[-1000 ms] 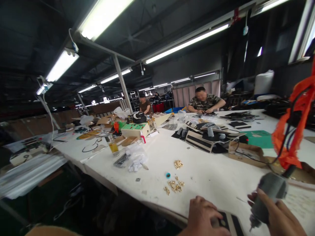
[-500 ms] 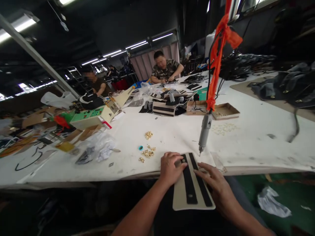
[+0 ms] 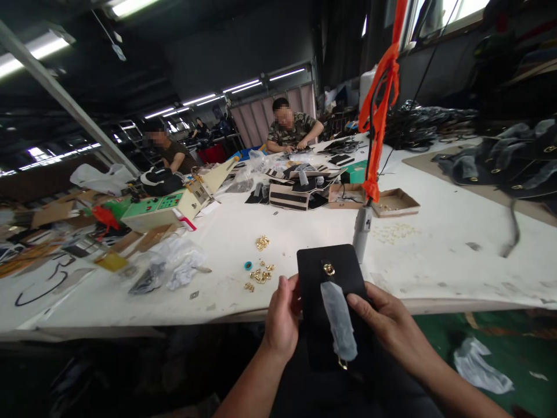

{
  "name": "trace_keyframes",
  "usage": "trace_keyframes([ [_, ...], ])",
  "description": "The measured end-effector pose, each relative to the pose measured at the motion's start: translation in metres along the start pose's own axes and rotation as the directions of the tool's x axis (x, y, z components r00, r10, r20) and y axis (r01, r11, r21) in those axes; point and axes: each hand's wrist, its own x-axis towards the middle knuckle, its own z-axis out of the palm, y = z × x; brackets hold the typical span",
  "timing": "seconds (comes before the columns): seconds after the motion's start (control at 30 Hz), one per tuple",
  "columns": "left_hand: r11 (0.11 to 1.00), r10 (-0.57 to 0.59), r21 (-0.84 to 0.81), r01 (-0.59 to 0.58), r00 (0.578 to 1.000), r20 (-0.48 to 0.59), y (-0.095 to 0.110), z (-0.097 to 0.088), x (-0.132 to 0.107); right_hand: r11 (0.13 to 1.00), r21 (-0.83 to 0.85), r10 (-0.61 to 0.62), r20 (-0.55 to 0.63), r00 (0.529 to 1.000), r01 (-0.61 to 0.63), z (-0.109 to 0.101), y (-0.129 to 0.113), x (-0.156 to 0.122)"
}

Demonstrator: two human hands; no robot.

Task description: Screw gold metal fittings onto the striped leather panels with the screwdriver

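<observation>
A black flat panel [image 3: 311, 307] is held up in front of me, its dark face toward me. Gold hardware [image 3: 328, 269] sits near the panel's top, and a strap in a cloudy plastic wrap [image 3: 338, 319] runs down its middle to a gold ring [image 3: 343, 364]. My left hand [image 3: 282, 322] grips the left edge, its fingers partly hidden behind the panel. On the opposite edge my right hand [image 3: 385, 310] pinches the panel, thumb on the front. Behind the panel's upper right corner hangs a grey electric screwdriver [image 3: 361, 229]; its tip is hidden.
Small gold fittings [image 3: 261, 276] lie in heaps on the white table [image 3: 235, 226] beside a teal ring [image 3: 248, 265]. Farther back are stacked panels [image 3: 289, 196], a shallow cardboard box [image 3: 398, 203] and a green-topped machine [image 3: 159, 208]. A co-worker [image 3: 293, 128] sits across the table.
The panel has been turned over: its beige side with two black strips faced me, now the black side with the wrapped strap does. Both hands have shifted to its side edges.
</observation>
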Motion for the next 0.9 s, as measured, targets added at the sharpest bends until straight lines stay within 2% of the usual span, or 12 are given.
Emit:
trace_keyframes([
  [0.03, 0.998, -0.016, -0.062, 0.016, 1.000, 0.011, 0.005, 0.005, -0.004, 0.999, 0.035, 0.029, 0.035, 0.999, -0.030, 0.003, 0.001, 0.001],
  [0.1, 0.997, -0.027, -0.072, 0.026, 1.000, -0.013, 0.009, 0.011, -0.007, 0.998, 0.034, 0.053, 0.072, 0.996, -0.056, 0.006, 0.007, 0.002],
  [0.17, 0.999, -0.029, -0.045, 0.027, 0.998, -0.057, 0.007, 0.013, -0.006, 0.998, -0.068, -0.002, -0.014, 1.000, 0.001, 0.006, 0.016, 0.005],
  [0.23, 1.000, 0.000, 0.003, 0.000, 0.994, -0.105, 0.003, 0.012, -0.005, 0.955, -0.266, -0.190, -0.205, 0.960, 0.133, 0.003, 0.020, 0.009],
  [0.3, 0.996, 0.031, 0.088, -0.021, 0.993, -0.118, 0.001, 0.011, -0.005, 0.840, -0.473, -0.428, -0.280, 0.859, 0.265, 0.000, 0.018, 0.016],
  [0.33, 0.989, 0.042, 0.144, -0.026, 0.993, -0.112, 0.000, 0.011, -0.006, 0.776, -0.543, -0.510, -0.241, 0.826, 0.321, -0.001, 0.015, 0.019],
  [0.37, 0.978, 0.054, 0.207, -0.032, 0.994, -0.100, 0.001, 0.011, -0.007, 0.723, -0.582, -0.553, -0.166, 0.816, 0.372, -0.001, 0.011, 0.023],
  [0.47, 0.910, 0.110, 0.408, -0.075, 0.992, -0.063, 0.003, 0.014, -0.014, 0.678, -0.584, -0.537, 0.022, 0.843, 0.447, 0.003, 0.001, 0.033],
  [0.63, 0.819, 0.176, 0.560, -0.124, 0.984, -0.041, 0.005, 0.015, -0.021, 0.747, -0.571, -0.439, -0.038, 0.898, 0.341, 0.013, 0.000, 0.038],
  [0.7, 0.812, 0.168, 0.571, -0.116, 0.985, -0.039, 0.005, 0.014, -0.020, 0.742, -0.584, -0.441, -0.054, 0.896, 0.330, 0.016, 0.002, 0.037],
  [0.77, 0.823, 0.155, 0.560, -0.101, 0.987, -0.050, 0.005, 0.014, -0.019, 0.700, -0.603, -0.498, -0.025, 0.867, 0.384, 0.016, 0.002, 0.036],
  [0.9, 0.856, 0.135, 0.512, -0.076, 0.988, -0.078, 0.005, 0.015, -0.016, 0.560, -0.608, -0.635, 0.122, 0.763, 0.563, 0.013, -0.001, 0.038],
])
